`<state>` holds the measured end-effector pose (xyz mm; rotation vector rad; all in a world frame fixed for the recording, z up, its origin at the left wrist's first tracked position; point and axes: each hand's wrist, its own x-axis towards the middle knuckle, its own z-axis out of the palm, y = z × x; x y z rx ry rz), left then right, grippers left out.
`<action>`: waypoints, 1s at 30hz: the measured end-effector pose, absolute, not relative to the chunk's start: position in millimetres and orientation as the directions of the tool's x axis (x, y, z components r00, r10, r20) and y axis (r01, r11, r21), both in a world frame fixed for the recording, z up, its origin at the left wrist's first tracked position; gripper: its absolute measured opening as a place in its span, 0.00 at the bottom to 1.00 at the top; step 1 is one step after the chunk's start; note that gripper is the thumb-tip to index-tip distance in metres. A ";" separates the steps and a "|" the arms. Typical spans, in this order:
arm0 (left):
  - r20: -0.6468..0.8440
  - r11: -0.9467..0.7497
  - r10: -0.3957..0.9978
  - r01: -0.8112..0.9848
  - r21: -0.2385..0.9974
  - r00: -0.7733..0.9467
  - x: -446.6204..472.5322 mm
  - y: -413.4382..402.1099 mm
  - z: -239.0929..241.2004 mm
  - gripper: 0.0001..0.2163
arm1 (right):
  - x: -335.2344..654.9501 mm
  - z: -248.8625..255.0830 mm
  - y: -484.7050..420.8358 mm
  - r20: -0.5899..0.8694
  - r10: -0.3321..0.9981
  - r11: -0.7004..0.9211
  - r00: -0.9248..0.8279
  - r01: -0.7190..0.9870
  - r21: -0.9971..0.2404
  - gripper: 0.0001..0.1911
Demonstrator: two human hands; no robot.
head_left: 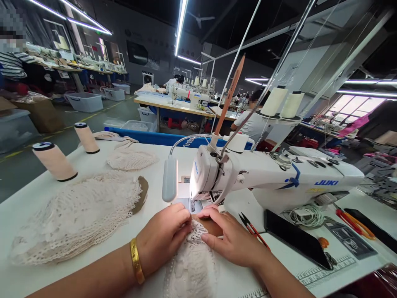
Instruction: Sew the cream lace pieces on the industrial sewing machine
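Observation:
A cream lace fabric piece [194, 265] runs from the front of the table up to the presser foot of a white JUKI sewing machine [214, 169]. My left hand [166, 236], wearing a gold bracelet [136, 260], pinches the lace's left edge with closed fingers just before the needle plate. My right hand [232, 238] holds the right edge, its thumb on the lace and its bent fingers near the presser foot. Between right thumb and fingers a smooth brown patch [214, 227] shows; its kind is unclear. The machine's lamp [170, 178] lights the needle area.
On the left lie a stack of lace pieces [83, 215] and two thread cones [56, 161]. Thread snips [252, 229], a black phone [294, 238], a coiled white cord [307, 216] and a ruler [328, 271] lie on the right. Co-workers sit at machines beyond.

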<state>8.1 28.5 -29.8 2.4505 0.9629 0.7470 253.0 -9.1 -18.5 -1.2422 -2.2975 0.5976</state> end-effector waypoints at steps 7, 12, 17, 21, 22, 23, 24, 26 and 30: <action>0.535 -0.766 0.643 0.466 0.443 0.548 13.9 20.3 -30.2 0.11 | 230.0 -36.7 -7.0 0.345 0.854 0.518 -0.390 0.575 -0.634 0.08; 0.597 -0.801 0.594 0.458 0.385 0.539 15.4 19.6 -31.2 0.09 | 233.3 -39.2 -8.5 0.441 0.824 0.564 -0.355 0.583 -0.585 0.08; 0.648 -0.818 0.566 0.442 0.368 0.509 16.2 20.8 -32.3 0.10 | 234.8 -35.5 -9.8 0.481 0.805 0.586 -0.347 0.591 -0.555 0.08; 0.694 -0.844 0.514 0.441 0.306 0.503 15.7 19.8 -30.5 0.15 | 233.0 -36.2 -9.5 0.505 0.793 0.600 -0.340 0.580 -0.552 0.07; 0.700 -0.847 0.508 0.439 0.299 0.502 15.5 19.4 -29.8 0.15 | 232.8 -36.8 -9.5 0.506 0.793 0.600 -0.338 0.577 -0.554 0.07; 0.706 -0.850 0.502 0.437 0.295 0.500 15.3 19.1 -29.2 0.15 | 232.7 -37.4 -9.4 0.505 0.794 0.598 -0.337 0.576 -0.557 0.07; 0.712 -0.852 0.497 0.434 0.293 0.495 15.3 18.9 -28.8 0.16 | 232.6 -37.9 -9.4 0.503 0.797 0.595 -0.335 0.576 -0.560 0.07; 0.726 -0.855 0.489 0.431 0.289 0.483 15.5 19.1 -28.6 0.16 | 232.6 -38.7 -9.1 0.494 0.802 0.590 -0.334 0.570 -0.572 0.07; 0.765 -0.872 0.451 0.410 0.268 0.460 17.2 21.0 -28.9 0.11 | 231.6 -38.3 -8.5 0.481 0.807 0.587 -0.344 0.558 -0.586 0.08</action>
